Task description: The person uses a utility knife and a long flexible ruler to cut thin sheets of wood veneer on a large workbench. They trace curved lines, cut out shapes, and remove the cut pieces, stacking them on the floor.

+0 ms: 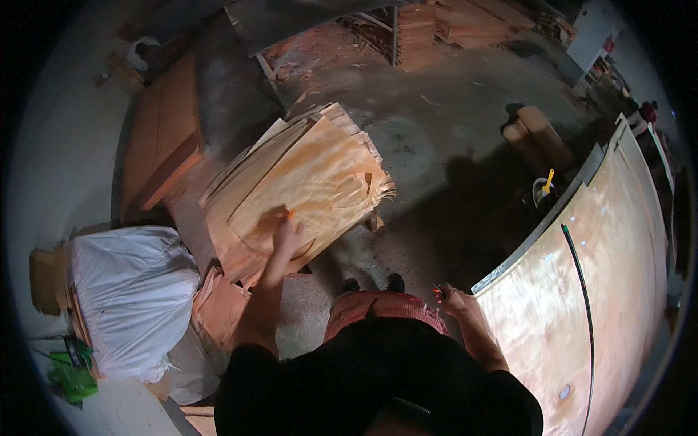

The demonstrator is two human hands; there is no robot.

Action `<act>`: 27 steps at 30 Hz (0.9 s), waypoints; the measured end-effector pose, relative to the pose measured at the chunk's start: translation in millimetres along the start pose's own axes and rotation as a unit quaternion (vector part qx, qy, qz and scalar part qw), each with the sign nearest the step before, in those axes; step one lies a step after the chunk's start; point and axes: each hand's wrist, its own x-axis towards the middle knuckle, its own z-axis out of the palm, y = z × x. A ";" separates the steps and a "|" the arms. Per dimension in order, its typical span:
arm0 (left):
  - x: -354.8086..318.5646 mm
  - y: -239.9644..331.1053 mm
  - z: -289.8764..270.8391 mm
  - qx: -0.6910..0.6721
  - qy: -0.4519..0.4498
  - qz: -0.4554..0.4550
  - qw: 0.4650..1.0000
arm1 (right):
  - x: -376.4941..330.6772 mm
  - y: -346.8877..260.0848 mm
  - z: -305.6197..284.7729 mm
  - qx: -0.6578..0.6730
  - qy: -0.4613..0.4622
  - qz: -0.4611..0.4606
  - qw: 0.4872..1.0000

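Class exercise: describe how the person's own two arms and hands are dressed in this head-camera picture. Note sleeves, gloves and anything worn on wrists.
Both forearms are bare; short black sleeves end near the elbows. The left hand and right hand wear no gloves. No watch or wristband is visible.

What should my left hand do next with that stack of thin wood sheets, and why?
Probably close the fingers on the top sheet and peel it up. The left hand already rests on the veneer stack, whose loose, curling sheets lie fanned with ragged edges, so one should lift free. The right hand holds a small tool beside the wide board, apart from the stack.
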 end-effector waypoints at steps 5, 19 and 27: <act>124.6 -25.8 -23.0 0.207 -0.062 -0.037 0.976 | -68.3 40.0 36.9 0.190 0.068 0.187 0.961; 156.5 -71.8 -23.3 0.095 0.143 0.161 0.972 | -182.9 -86.3 167.2 0.201 0.077 0.356 0.909; 67.3 0.9 -50.1 -0.015 0.036 0.171 0.984 | -200.4 -115.6 165.1 0.289 0.111 0.372 0.875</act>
